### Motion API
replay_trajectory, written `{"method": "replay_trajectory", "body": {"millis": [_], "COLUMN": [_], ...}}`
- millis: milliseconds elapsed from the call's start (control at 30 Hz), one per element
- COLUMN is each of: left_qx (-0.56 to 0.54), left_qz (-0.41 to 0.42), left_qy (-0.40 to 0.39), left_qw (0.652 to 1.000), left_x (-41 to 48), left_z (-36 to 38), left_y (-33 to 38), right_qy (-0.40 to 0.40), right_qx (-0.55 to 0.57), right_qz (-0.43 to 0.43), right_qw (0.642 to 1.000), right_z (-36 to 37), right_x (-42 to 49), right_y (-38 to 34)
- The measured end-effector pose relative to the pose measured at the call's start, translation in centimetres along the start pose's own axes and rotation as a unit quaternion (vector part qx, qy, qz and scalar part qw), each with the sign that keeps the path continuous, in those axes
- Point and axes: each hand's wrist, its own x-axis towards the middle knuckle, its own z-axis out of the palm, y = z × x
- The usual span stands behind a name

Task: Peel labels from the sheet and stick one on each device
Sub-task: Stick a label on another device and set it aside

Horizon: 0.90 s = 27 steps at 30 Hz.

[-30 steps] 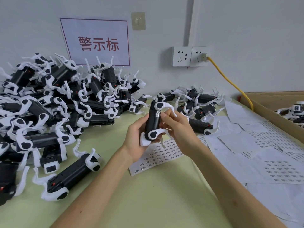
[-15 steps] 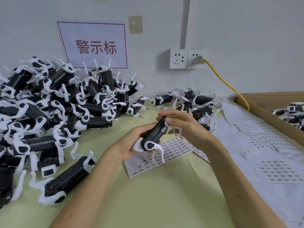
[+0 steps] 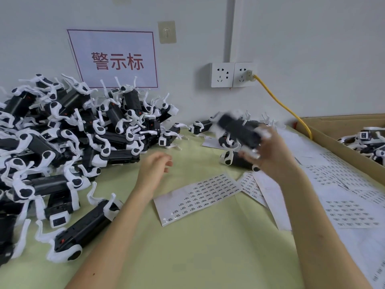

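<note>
The right hand (image 3: 270, 153) grips a black-and-white device (image 3: 237, 129), blurred and raised above the green worktop (image 3: 208, 247) to the right. The left hand (image 3: 153, 170) hangs empty with fingers loosely curled, beside the big pile of devices (image 3: 73, 132). The label sheet (image 3: 200, 197) lies flat on the worktop between the two forearms.

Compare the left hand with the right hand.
The left hand holds nothing, fingers loosely curled; the right hand grips a black device. The left hand looks sharp; the right hand and its black device are motion-blurred. Both are bare, above the table.
</note>
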Motion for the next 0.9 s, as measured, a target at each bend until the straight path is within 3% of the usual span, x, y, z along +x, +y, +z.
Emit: {"method": "replay_trajectory", "body": {"millis": [33, 100, 133, 167, 233, 300, 400, 467, 567, 700, 767, 833, 900], "left_qx": [0.038, 0.138, 0.199, 0.270, 0.409, 0.462, 0.456, 0.451, 0.425, 0.382, 0.364, 0.341, 0.320], "left_qz": [0.019, 0.048, 0.064, 0.083, 0.125, 0.149, 0.166, 0.172, 0.170, 0.132, 0.113, 0.109, 0.112], "left_qy": [-0.014, -0.054, -0.075, -0.090, -0.111, -0.135, -0.164, -0.172, -0.181, -0.190, -0.191, -0.183, -0.163], "left_qw": [0.999, 0.988, 0.975, 0.955, 0.897, 0.864, 0.859, 0.859, 0.870, 0.895, 0.905, 0.916, 0.927], "left_x": [0.0, -0.1, -0.2, -0.3, -0.7, -1.0, -1.1, -1.0, -0.9, -0.9, -1.0, -1.1, -1.0], "left_z": [0.1, 0.3, 0.5, 0.8, 1.2, 1.5, 1.4, 1.4, 1.4, 1.4, 1.3, 1.1, 1.1], "left_y": [-0.3, -0.8, -1.0, -1.2, -1.4, -1.4, -1.4, -1.4, -1.2, -0.8, -0.7, -0.8, -0.9], "right_qy": [0.013, -0.009, -0.007, 0.023, 0.118, 0.168, 0.175, 0.164, 0.136, 0.039, -0.051, -0.142, -0.178], "right_qx": [0.156, 0.410, 0.455, 0.445, 0.344, 0.243, 0.062, -0.102, -0.327, -0.489, -0.597, -0.693, -0.745], "right_qz": [-0.063, -0.169, -0.201, -0.213, -0.200, -0.162, -0.115, -0.140, -0.212, -0.176, -0.119, -0.033, 0.017], "right_qw": [0.986, 0.896, 0.867, 0.869, 0.910, 0.941, 0.976, 0.971, 0.911, 0.853, 0.792, 0.706, 0.643], "right_z": [-1.0, -3.6, -4.7, -5.4, -5.5, -3.9, -0.5, 0.9, 1.8, 2.6, 2.7, 2.6, 2.5], "right_x": [-0.3, -1.2, -1.5, -1.6, -1.3, -0.4, 0.7, 1.0, 0.9, 0.9, 0.9, 0.8, 0.8], "right_y": [-1.1, -2.8, -3.3, -3.5, -2.8, -1.6, -0.1, 1.0, 2.8, 4.8, 5.8, 6.8, 7.3]}}
